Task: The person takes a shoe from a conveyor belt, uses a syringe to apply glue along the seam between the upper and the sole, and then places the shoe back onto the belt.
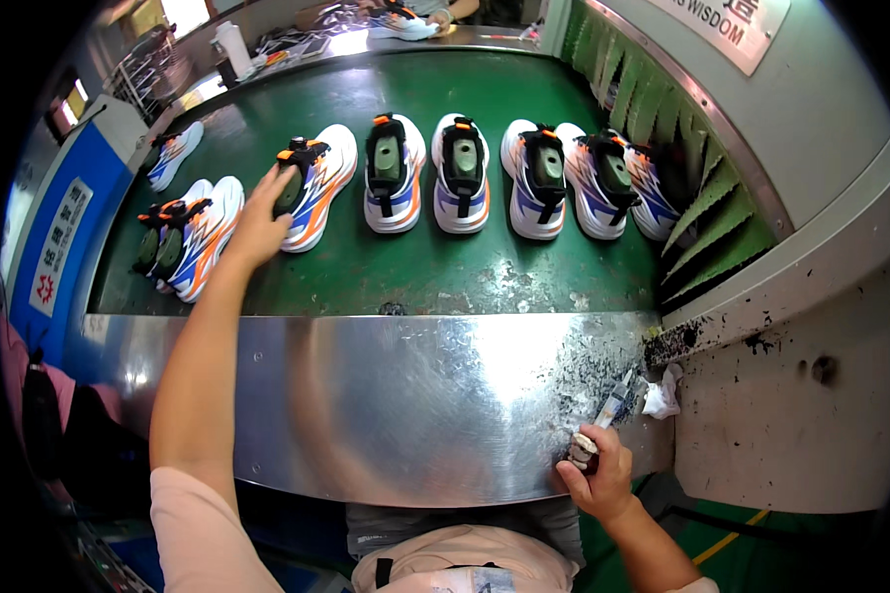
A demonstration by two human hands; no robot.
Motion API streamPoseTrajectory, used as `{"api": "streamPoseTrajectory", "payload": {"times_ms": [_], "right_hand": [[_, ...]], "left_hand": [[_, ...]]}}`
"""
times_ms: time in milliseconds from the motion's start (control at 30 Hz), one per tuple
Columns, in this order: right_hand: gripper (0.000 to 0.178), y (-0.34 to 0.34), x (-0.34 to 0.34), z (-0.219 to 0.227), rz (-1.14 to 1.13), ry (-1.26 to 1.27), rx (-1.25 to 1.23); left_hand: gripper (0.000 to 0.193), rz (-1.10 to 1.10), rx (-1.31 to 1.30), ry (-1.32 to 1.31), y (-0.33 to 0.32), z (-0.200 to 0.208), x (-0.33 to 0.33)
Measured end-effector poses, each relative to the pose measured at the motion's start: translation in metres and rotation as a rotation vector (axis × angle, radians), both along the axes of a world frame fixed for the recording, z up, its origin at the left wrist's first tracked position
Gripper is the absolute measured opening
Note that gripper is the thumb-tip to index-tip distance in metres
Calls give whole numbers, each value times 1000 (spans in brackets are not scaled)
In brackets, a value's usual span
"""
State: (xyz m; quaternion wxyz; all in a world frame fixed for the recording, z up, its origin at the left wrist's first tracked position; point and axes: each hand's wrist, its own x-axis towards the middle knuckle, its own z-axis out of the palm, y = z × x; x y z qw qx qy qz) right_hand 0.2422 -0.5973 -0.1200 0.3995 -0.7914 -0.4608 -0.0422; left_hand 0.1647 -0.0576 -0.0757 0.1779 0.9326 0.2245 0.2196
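My left hand [261, 225] reaches forward, with its fingers and thumb around the heel of a white, purple and orange sneaker [326, 188] on the green conveyor belt. A green shoe last fills the sneaker's opening, partly covered by my fingers. At the lower right, my right hand [608, 476] curls over the metal ledge, its fingers closed on a small whitish lump [583, 450]. Just beyond those fingers lies a clear, syringe-like tube [617, 395] with a thin tip. Whether the right hand also touches the tube I cannot tell.
Several matching sneakers [462, 173] stand along the green belt [386, 277]; the rightmost sits by green curtain strips [717, 212] at a machine opening. A crumpled white wad [663, 392] lies on the steel ledge [396, 405]. Another person's hand [441, 18] shows at the far end.
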Motion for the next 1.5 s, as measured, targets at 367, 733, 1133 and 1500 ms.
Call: {"api": "streamPoseTrajectory", "payload": {"times_ms": [367, 733, 1133, 1500], "right_hand": [[53, 3, 2, 8, 27, 7, 32], [50, 7, -4, 3, -27, 116, 31], [45, -6, -12, 36, -102, 726, 91], [49, -23, -7, 41, -67, 673, 427]], "left_hand": [[62, 701, -372, -668, 94, -34, -172], [67, 621, -540, -490, 74, -22, -168], [36, 628, -607, -699, -182, -47, -223], [50, 130, -219, -469, -129, 118, -165]]}}
